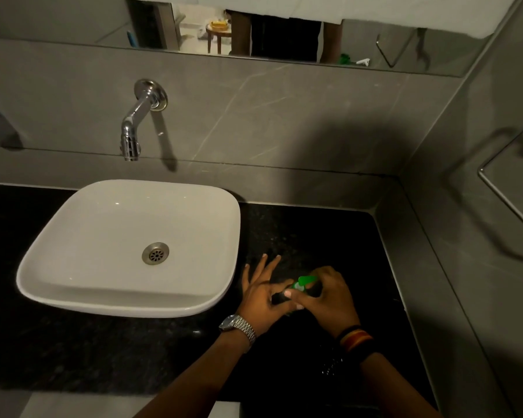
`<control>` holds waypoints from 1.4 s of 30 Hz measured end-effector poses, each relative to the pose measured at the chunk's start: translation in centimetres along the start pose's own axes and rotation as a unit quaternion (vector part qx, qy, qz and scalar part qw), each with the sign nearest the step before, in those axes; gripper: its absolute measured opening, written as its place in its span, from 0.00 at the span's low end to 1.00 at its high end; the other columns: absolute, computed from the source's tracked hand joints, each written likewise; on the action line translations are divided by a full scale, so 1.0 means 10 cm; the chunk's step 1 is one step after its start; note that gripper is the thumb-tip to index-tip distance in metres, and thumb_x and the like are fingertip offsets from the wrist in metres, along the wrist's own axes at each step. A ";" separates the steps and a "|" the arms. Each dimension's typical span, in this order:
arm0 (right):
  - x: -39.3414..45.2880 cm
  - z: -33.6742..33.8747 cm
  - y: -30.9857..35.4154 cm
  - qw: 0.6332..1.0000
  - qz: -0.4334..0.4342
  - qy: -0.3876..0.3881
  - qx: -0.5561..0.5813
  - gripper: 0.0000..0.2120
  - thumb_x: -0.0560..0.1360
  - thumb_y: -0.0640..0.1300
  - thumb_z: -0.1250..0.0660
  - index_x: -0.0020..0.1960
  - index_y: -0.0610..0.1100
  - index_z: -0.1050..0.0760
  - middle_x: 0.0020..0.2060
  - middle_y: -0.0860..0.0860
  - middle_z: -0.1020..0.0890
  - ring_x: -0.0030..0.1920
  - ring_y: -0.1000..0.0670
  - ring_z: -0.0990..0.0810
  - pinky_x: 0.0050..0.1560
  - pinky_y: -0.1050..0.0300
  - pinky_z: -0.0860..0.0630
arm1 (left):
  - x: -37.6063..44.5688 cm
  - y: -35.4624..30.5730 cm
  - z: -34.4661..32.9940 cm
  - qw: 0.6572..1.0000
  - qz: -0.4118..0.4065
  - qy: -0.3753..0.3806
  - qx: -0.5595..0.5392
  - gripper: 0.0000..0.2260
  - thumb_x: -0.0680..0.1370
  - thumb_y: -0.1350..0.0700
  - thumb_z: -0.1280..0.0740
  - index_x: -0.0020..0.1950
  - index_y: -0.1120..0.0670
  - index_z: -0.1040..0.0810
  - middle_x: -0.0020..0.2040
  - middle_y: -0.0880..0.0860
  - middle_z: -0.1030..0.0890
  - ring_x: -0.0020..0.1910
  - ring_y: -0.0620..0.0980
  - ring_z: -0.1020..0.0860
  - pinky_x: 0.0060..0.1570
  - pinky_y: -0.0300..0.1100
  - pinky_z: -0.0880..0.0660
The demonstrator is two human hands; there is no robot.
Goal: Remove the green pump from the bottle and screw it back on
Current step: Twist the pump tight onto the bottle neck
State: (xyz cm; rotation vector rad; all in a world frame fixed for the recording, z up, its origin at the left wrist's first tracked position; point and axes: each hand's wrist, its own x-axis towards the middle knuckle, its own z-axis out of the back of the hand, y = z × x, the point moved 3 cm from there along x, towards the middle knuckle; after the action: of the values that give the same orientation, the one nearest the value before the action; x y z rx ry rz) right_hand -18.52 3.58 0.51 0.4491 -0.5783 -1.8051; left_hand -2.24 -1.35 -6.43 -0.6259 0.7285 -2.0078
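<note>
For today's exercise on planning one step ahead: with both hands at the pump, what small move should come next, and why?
Probably a twist of the pump by the right hand while the left hand steadies the bottle, which is hidden. The right fingers wrap the green top; the left ones press below it. Loosening or tightening cannot be told.

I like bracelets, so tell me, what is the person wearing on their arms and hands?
The left hand has a shiny silver metal watch on its wrist. The right hand has striped bands in black, red and yellow on its wrist. Both arms are bare, with no sleeves and no gloves.
</note>
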 end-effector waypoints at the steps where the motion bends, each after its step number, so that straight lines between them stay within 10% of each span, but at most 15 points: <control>1: -0.01 0.00 0.00 1.000 0.003 0.014 0.025 0.27 0.58 0.65 0.24 0.49 0.48 0.21 0.50 0.54 0.23 0.52 0.53 0.25 0.56 0.54 0.24 | 0.00 0.00 0.00 1.000 -0.003 0.000 0.003 0.23 0.72 0.30 0.35 0.64 0.36 0.20 0.82 0.44 0.43 0.82 0.44 0.57 0.75 0.46 0.72; 5: -0.08 0.06 -0.07 0.983 0.045 0.071 0.164 0.17 0.66 0.48 0.22 0.54 0.50 0.17 0.59 0.57 0.22 0.61 0.55 0.23 0.65 0.55 0.26 | -0.01 -0.03 0.03 1.000 0.003 0.010 -0.007 0.23 0.72 0.30 0.33 0.65 0.35 0.21 0.81 0.41 0.45 0.81 0.42 0.59 0.76 0.49 0.71; 11: -0.02 0.03 -0.11 0.990 -0.009 0.008 0.142 0.19 0.54 0.57 0.23 0.35 0.46 0.24 0.43 0.53 0.20 0.46 0.53 0.19 0.51 0.50 0.21 | 0.00 -0.05 0.04 1.000 -0.001 -0.005 -0.014 0.26 0.69 0.28 0.33 0.63 0.36 0.19 0.80 0.41 0.42 0.81 0.44 0.54 0.77 0.51 0.66; 16: 0.00 0.10 -0.04 0.992 0.057 0.066 0.094 0.24 0.60 0.52 0.21 0.55 0.51 0.20 0.59 0.54 0.25 0.60 0.56 0.27 0.62 0.63 0.32 | 0.02 -0.04 0.06 1.000 -0.016 0.005 0.016 0.24 0.70 0.28 0.35 0.63 0.34 0.20 0.81 0.45 0.41 0.82 0.45 0.55 0.77 0.53 0.66; 22: 0.03 0.12 0.02 0.997 0.068 0.012 0.032 0.18 0.58 0.60 0.24 0.37 0.48 0.23 0.46 0.53 0.19 0.49 0.52 0.23 0.52 0.52 0.24 | 0.01 -0.09 0.08 1.000 -0.013 -0.011 -0.008 0.25 0.68 0.27 0.34 0.58 0.38 0.16 0.80 0.46 0.37 0.82 0.47 0.50 0.78 0.56 0.62; 28: -0.04 0.06 -0.04 0.992 0.093 0.066 0.059 0.26 0.64 0.55 0.23 0.61 0.52 0.20 0.62 0.54 0.24 0.62 0.55 0.29 0.66 0.58 0.31 | 0.00 -0.07 0.06 1.000 -0.018 -0.007 0.009 0.23 0.72 0.32 0.35 0.63 0.38 0.19 0.81 0.47 0.38 0.82 0.50 0.52 0.78 0.59 0.62; 34: 0.00 0.04 -0.06 0.997 0.044 0.015 0.063 0.17 0.59 0.54 0.20 0.45 0.49 0.17 0.55 0.54 0.21 0.58 0.53 0.25 0.60 0.54 0.27 | 0.00 -0.06 0.07 1.000 -0.012 0.002 0.016 0.24 0.71 0.30 0.35 0.64 0.36 0.20 0.81 0.45 0.39 0.82 0.48 0.54 0.78 0.57 0.63; 38: -0.04 0.07 -0.09 0.991 0.076 0.057 0.091 0.27 0.63 0.52 0.21 0.62 0.51 0.20 0.64 0.54 0.25 0.64 0.54 0.30 0.66 0.58 0.33 | 0.01 -0.07 0.07 1.000 -0.011 0.001 0.010 0.25 0.70 0.28 0.36 0.64 0.36 0.20 0.81 0.45 0.39 0.82 0.46 0.55 0.78 0.56 0.64; 42: -0.05 0.05 -0.05 0.989 0.084 0.058 0.109 0.16 0.68 0.47 0.24 0.55 0.50 0.17 0.60 0.55 0.22 0.63 0.54 0.28 0.66 0.56 0.31 | -0.01 -0.09 0.06 1.000 -0.008 -0.018 -0.001 0.24 0.70 0.27 0.35 0.63 0.33 0.21 0.80 0.43 0.37 0.81 0.45 0.53 0.78 0.54 0.64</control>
State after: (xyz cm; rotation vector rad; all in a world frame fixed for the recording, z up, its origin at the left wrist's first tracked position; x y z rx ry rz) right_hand -19.02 4.29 0.59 0.6312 -0.7140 -1.5507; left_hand -2.29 -0.98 -5.36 -0.6686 0.7070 -2.0054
